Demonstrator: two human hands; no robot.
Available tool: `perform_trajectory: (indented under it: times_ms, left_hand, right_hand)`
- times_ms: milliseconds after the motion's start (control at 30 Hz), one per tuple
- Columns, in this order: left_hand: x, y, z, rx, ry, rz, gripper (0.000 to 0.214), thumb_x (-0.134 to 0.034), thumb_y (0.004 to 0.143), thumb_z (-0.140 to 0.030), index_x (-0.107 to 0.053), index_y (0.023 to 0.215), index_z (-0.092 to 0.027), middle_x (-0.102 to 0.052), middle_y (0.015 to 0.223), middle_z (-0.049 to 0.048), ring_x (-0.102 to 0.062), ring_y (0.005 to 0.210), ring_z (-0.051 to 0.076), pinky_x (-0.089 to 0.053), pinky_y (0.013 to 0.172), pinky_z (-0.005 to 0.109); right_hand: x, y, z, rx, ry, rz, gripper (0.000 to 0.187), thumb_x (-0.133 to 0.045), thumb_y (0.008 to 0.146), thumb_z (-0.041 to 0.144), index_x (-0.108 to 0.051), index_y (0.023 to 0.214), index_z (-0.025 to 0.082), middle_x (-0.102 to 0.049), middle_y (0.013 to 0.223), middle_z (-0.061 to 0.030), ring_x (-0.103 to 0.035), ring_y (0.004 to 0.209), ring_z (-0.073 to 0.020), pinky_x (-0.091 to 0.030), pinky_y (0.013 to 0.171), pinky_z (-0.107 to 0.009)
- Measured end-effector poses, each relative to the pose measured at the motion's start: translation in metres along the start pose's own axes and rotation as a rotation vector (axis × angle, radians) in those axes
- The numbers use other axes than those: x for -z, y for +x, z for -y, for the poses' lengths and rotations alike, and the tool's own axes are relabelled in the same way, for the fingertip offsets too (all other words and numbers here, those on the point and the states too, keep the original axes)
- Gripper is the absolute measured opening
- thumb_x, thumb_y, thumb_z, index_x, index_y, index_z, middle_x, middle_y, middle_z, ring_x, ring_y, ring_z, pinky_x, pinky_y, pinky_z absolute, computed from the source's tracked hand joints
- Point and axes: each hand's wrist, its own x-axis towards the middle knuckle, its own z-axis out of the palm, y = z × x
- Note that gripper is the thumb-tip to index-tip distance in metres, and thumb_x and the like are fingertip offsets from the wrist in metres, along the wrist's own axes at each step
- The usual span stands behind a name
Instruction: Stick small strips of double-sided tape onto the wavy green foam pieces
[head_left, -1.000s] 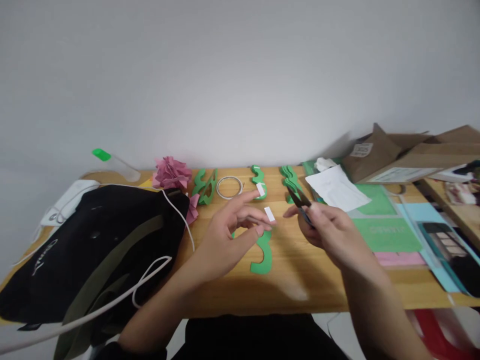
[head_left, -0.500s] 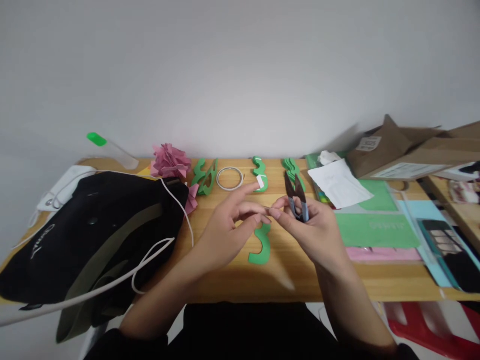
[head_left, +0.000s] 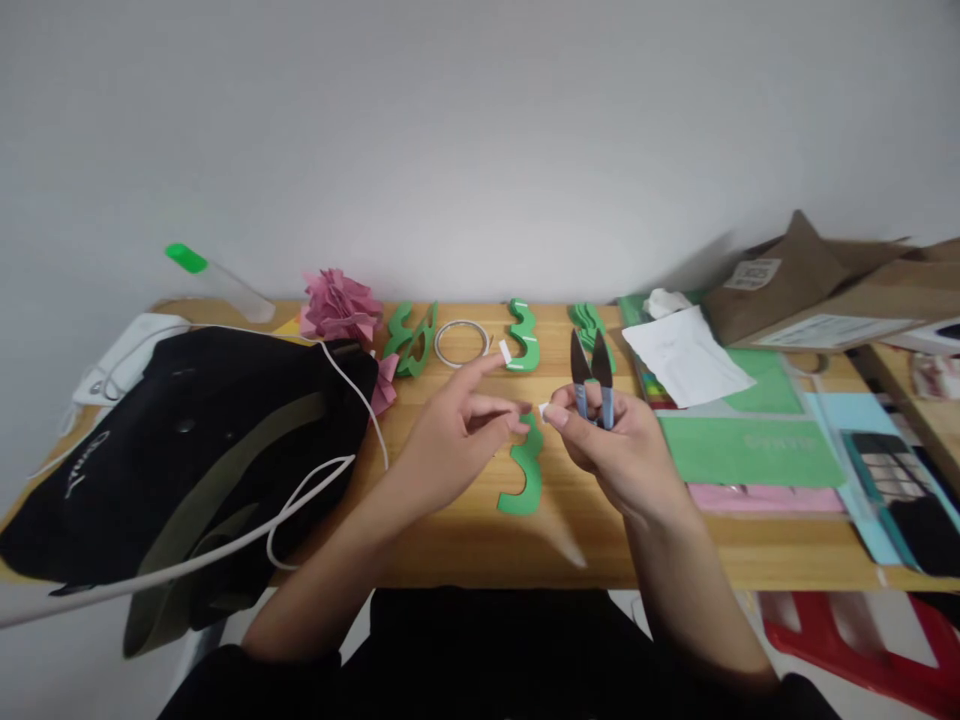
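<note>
the near green cutout (head_left: 533, 480) is lying flat on the worktop (head_left: 450, 555), its far end reaching up between the two hands. to the right of the near green cutout, the scissors (head_left: 602, 365) are being gripped low in the right hand (head_left: 622, 440), with their parted blades pointing up and away. by this hold, the thumb and forefinger are apparently being freed for finer work, since a small white strip (head_left: 544, 410) is being pinched at their tips, just beside the near green cutout's far end.

to the left of the near green cutout, the left hand (head_left: 454, 440) is being held loosely spread, with nothing visibly being clasped. its forefinger is being stretched out past the others, and a second white strip (head_left: 505, 352) is being carried at the tip. as no thumb is being set against it, that strip is probably being held by its own stickiness, and the finger is presumably being stood apart so that the strip is left untouched.

behind the near green cutout, the far green cutout (head_left: 531, 352) is lying with white bands on it. behind and to the right, a green stack (head_left: 589, 325) is being partly hidden by the blades. behind and to the left, a tape roll (head_left: 437, 348) is lying flat, perhaps being placed for easy reach.
</note>
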Motion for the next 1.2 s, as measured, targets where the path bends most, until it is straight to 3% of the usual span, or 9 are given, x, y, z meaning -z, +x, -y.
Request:
perform_trajectory:
  times_ms: [133, 233, 667, 1033, 1200]
  left_hand:
    - [0.0, 0.0, 0.004, -0.113, -0.042, -0.095, 0.051, -0.07, 0.074, -0.017, -0.05, 0.121, -0.019, -0.073, 0.087, 0.0021, -0.071, 0.083, 0.017, -0.055, 0.076, 0.03]
    - [-0.001, 0.0, 0.004, -0.153, -0.06, -0.086, 0.052, -0.072, 0.072, -0.014, -0.051, 0.119, -0.018, -0.071, 0.079, -0.0012, -0.068, 0.076, 0.014, -0.055, 0.074, 0.028]
    - [-0.004, 0.0, -0.003, -0.135, -0.108, -0.131, 0.057, -0.074, 0.069, -0.012, -0.053, 0.121, -0.017, -0.068, 0.07, -0.003, -0.065, 0.065, 0.011, -0.053, 0.064, 0.024]
    - [-0.004, 0.004, -0.008, -0.165, -0.215, -0.096, 0.052, -0.074, 0.067, -0.012, -0.055, 0.115, -0.017, -0.068, 0.068, -0.004, -0.065, 0.064, 0.011, -0.052, 0.06, 0.023]
    - [-0.003, 0.005, -0.011, -0.103, -0.293, -0.094, 0.051, -0.076, 0.066, -0.013, -0.056, 0.112, -0.018, -0.07, 0.07, -0.0031, -0.068, 0.066, 0.013, -0.054, 0.068, 0.027]
  right_hand:
    - [-0.001, -0.002, -0.004, -0.05, 0.075, -0.05, 0.024, -0.074, 0.077, 0.037, -0.063, 0.071, 0.016, -0.033, 0.048, 0.0094, -0.02, 0.041, -0.0033, -0.013, 0.039, -0.021]
    - [-0.003, -0.004, -0.003, -0.07, 0.092, -0.041, 0.024, -0.073, 0.077, 0.038, -0.063, 0.073, 0.016, -0.032, 0.047, 0.0097, -0.02, 0.041, -0.0033, -0.011, 0.038, -0.021]
    - [-0.007, -0.012, 0.003, -0.069, 0.112, -0.035, 0.026, -0.071, 0.079, 0.038, -0.072, 0.091, 0.015, -0.03, 0.049, 0.0098, -0.018, 0.041, -0.0042, -0.012, 0.038, -0.021]
    - [-0.009, -0.018, 0.007, -0.048, 0.18, -0.064, 0.03, -0.07, 0.079, 0.036, -0.064, 0.103, 0.019, -0.025, 0.05, 0.0115, -0.017, 0.042, -0.005, -0.013, 0.038, -0.019]
    - [-0.006, -0.021, -0.002, 0.008, 0.06, -0.022, 0.043, -0.049, 0.089, 0.057, -0.063, 0.095, 0.017, -0.033, 0.056, 0.0066, -0.022, 0.045, -0.0069, -0.013, 0.039, -0.021]
